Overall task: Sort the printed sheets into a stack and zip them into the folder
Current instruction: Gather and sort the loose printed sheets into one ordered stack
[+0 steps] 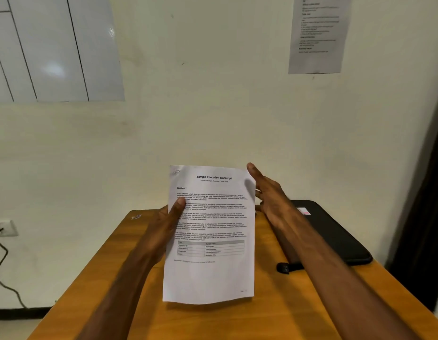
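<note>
Printed white paper sheets [209, 273] are held upright above the orange-brown wooden table [213, 322]. Left hand [164, 224] pinches their 9 o'clock edge; right hand [269, 200], fingers straight, squares the 3 o'clock edge. Stacking appears under way; next comes reaching the black zip folder [335, 231] at 3 o'clock. Sheet count and zip state are hidden.

A brown wooden bench [281, 312] is standing against a pale wall [213, 106]. Up on the wall, a whiteboard [53, 50] is hanging at the left and a printed notice [318, 35] at the right. Low on the wall, left of the bench, a black cord [2, 261] is hanging from a socket [5, 228].
</note>
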### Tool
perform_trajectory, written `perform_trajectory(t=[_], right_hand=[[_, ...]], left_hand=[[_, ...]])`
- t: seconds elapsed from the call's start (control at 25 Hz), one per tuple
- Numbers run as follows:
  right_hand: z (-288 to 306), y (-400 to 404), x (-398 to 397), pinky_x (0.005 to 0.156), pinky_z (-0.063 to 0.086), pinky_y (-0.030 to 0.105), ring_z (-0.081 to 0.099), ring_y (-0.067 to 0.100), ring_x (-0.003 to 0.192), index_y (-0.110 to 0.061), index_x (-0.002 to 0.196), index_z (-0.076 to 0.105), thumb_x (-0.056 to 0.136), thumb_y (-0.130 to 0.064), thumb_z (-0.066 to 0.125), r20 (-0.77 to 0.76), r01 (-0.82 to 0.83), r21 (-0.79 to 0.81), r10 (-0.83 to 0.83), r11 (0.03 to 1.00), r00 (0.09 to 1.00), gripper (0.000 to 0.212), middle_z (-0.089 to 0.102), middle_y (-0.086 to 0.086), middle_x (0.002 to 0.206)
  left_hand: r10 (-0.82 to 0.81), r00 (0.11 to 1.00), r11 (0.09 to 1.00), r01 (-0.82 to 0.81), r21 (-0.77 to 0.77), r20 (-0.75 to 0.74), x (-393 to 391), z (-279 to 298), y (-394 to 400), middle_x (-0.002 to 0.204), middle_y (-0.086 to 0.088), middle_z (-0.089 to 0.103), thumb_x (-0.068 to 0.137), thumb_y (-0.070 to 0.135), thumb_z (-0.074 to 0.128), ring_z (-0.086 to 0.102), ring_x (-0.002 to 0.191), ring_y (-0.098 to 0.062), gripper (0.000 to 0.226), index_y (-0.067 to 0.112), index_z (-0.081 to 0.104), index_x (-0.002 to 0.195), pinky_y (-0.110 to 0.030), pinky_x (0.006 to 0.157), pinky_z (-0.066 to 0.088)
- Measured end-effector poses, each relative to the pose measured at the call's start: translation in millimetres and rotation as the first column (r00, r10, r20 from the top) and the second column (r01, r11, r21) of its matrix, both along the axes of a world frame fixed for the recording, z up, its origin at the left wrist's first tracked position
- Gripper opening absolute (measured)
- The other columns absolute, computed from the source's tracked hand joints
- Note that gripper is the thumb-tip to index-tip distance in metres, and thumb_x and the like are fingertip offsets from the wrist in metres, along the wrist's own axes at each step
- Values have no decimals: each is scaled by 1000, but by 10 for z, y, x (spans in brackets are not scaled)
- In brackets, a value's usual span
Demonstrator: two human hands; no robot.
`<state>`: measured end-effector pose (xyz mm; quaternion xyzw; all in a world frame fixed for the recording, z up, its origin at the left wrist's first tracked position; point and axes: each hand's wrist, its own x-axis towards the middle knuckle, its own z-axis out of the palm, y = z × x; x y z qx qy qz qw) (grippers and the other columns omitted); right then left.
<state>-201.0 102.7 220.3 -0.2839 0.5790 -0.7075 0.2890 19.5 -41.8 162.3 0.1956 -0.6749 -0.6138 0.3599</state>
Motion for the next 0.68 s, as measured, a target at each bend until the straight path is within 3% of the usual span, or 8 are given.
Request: perform_trajectory(t=[0.12,0.28,0.36,0.44,0.56,0.68], right_hand=[[-95,-42,-31,92,59,45,73,34,97,-13,116,75,73,-57,87,147,-34,-51,42,998,988,63,77,13,109],[-158,-38,5,82,62,43,72,31,90,-5,111,76,88,-24,80,247,42,-289,32,956,968,30,78,14,99],[-138,-41,34,77,64,41,73,30,89,-8,103,79,89,-18,79,247,70,-333,15,940,969,17,79,14,99],[-102,-30,64,70,63,41,74,31,81,-6,105,78,90,-21,78,266,70,-311,17,948,964,21,78,17,97],[-49,-37,81,81,60,52,72,36,83,-5,107,78,89,-25,78,324,63,-260,25,963,946,27,76,21,101],[-6,-53,84,90,56,60,69,36,81,-4,93,79,87,-17,78,331,137,-251,-48,958,942,14,74,19,93]], left_hand=[[-28,1000,1000,28,8,-2,19,-4,-7,114,-15,79,105,42,50,77,103,-38,41,11,69,124,-54,92,61],[-54,999,998,55,33,-4,38,-14,-9,116,-16,78,106,39,49,76,104,-38,41,9,68,126,-48,87,64],[-48,999,998,48,33,-6,43,-17,15,112,-14,80,106,38,48,78,101,-35,39,11,71,121,-41,81,65],[-46,999,999,46,29,-4,38,-38,16,113,-14,80,107,39,47,78,102,-36,41,10,71,122,-43,83,65],[-58,998,996,60,61,-19,27,-67,19,116,-16,78,106,40,48,77,103,-38,43,9,69,125,-47,85,65],[-59,998,995,60,85,-17,24,-78,25,117,-15,78,104,42,50,77,103,-37,43,10,70,125,-47,86,65]])
